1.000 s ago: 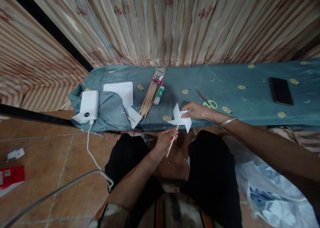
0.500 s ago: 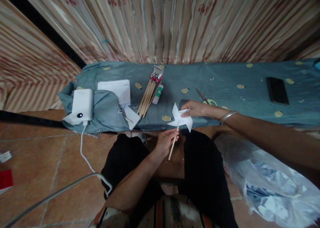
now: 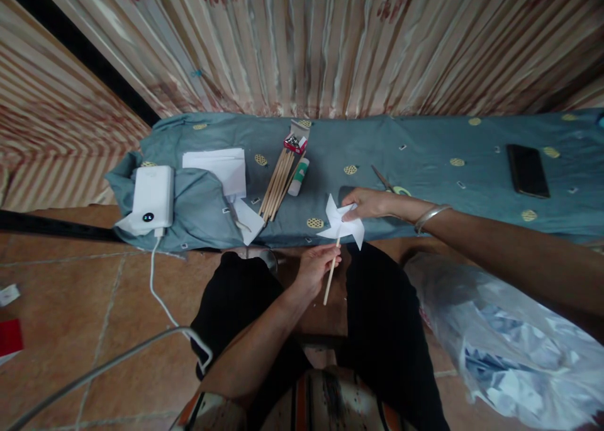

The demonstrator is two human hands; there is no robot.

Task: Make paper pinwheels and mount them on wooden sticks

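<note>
A white paper pinwheel (image 3: 346,227) on a thin wooden stick (image 3: 329,280) is held over the front edge of the bench. My left hand (image 3: 317,267) is closed around the stick just below the paper blades. With thumb and fingers, my right hand (image 3: 365,203) pinches the pinwheel near its centre from the right. Behind my right wrist lie scissors (image 3: 384,180), their handles partly hidden. Further left, several wooden sticks (image 3: 278,185) lie beside a glue stick (image 3: 298,178), below a small open red box of metal pins (image 3: 295,143).
White paper sheets (image 3: 219,167) and a folded paper piece (image 3: 249,222) lie on the cloth-covered bench (image 3: 415,141). A cabled white power bank (image 3: 153,195) sits at the left end, a black phone (image 3: 527,170) at the right. A plastic bag (image 3: 519,349) of white paper items stands beside my right leg.
Both hands keep their hold on the pinwheel. The lower end of the stick has swung slightly to the right, and the view has shifted a little.
</note>
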